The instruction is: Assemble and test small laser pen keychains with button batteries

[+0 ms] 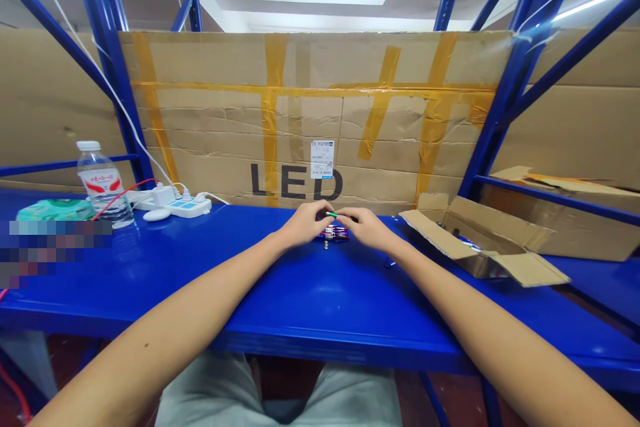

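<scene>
Out over the far part of the table, my left hand (306,223) and my right hand (367,227) meet with fingers closed. Between their fingertips is a thin green stick-like piece (332,215) with a pale tip, too small to name exactly; each hand pinches one end. Just below lies a small bundle of slim red, blue and silver pieces (334,233), partly behind my fingers. Tiny metallic bits (327,245) sit in front of the bundle. A small blue loop (389,263) lies beside my right wrist.
An open cardboard box (480,240) with items inside stands right. On the left are a water bottle (103,183), a white power strip (187,205) with cables and a teal packet (55,209). A big LED carton (220,140) closes off the back of the blue table (320,307).
</scene>
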Motion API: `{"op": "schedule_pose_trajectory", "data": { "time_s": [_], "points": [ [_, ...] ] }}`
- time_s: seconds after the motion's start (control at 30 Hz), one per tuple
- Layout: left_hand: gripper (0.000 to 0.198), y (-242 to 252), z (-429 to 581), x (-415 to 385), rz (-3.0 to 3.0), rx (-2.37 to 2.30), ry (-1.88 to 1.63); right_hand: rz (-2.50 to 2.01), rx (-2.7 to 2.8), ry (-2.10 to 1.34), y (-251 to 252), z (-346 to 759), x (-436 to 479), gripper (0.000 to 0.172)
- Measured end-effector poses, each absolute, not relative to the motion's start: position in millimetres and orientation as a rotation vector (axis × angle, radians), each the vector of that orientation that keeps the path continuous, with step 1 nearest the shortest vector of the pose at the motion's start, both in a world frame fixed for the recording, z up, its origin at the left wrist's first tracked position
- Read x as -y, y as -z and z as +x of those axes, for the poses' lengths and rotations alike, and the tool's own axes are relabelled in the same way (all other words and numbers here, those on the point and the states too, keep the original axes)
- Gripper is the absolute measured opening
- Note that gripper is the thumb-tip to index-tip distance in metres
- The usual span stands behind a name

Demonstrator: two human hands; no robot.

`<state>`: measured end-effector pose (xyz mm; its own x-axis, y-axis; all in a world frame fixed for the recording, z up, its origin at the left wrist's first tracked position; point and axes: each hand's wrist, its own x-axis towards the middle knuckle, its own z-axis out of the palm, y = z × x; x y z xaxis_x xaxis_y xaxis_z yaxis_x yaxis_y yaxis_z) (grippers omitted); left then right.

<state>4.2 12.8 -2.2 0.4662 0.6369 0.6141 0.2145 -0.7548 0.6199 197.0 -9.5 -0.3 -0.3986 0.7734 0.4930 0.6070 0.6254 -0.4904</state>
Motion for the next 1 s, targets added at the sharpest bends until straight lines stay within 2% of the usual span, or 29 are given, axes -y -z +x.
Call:
{"op": "schedule_pose_trajectory", "data": {
  "time_s": [0.07,0.17,0.2,0.37,0.43,0.67,0.8,0.93,1.0],
  "points": [
    [0.014,1.3,4.2,-12.4,2.307,-0.716,-1.24,-1.095,2.112,-0.337,1.7,199.2,6.5,0.03],
    [0.009,0.7,3.3,-14.8,2.344,-0.769,-1.272,-1.152,2.034,-0.369,4.0,203.1,1.6,0.047],
    [0.008,1.0,2.9,-16.0,2.346,-0.796,-1.286,-1.152,2.007,-0.369,4.8,204.5,-0.2,0.048],
    [0.011,3.8,0.1,-23.1,2.335,-0.878,-1.295,-1.115,1.934,-0.286,7.4,210.6,-7.3,0.017],
    [0.011,4.6,-1.1,-25.6,2.358,-0.911,-1.281,-1.14,1.909,-0.247,7.7,212.3,-8.8,0.012],
    [0.009,7.2,-4.5,-42.7,2.54,-1.096,-1.164,-1.164,1.951,-0.171,10.1,216.2,-15.9,0.012],
    [0.006,7.4,-3.2,-55.8,2.417,-1.084,-1.166,-1.219,1.958,-0.116,11.5,216.1,-21.4,0.011],
    [0.004,3.3,1.4,-57.9,2.143,-0.88,-1.206,-1.097,1.93,-0.128,11.1,213.8,-21.9,0.029],
    [0.003,1.2,4.2,-55.0,2.063,-0.799,-1.239,-1.019,1.897,-0.269,11.4,212.1,-21.7,0.028]
  ]
}}
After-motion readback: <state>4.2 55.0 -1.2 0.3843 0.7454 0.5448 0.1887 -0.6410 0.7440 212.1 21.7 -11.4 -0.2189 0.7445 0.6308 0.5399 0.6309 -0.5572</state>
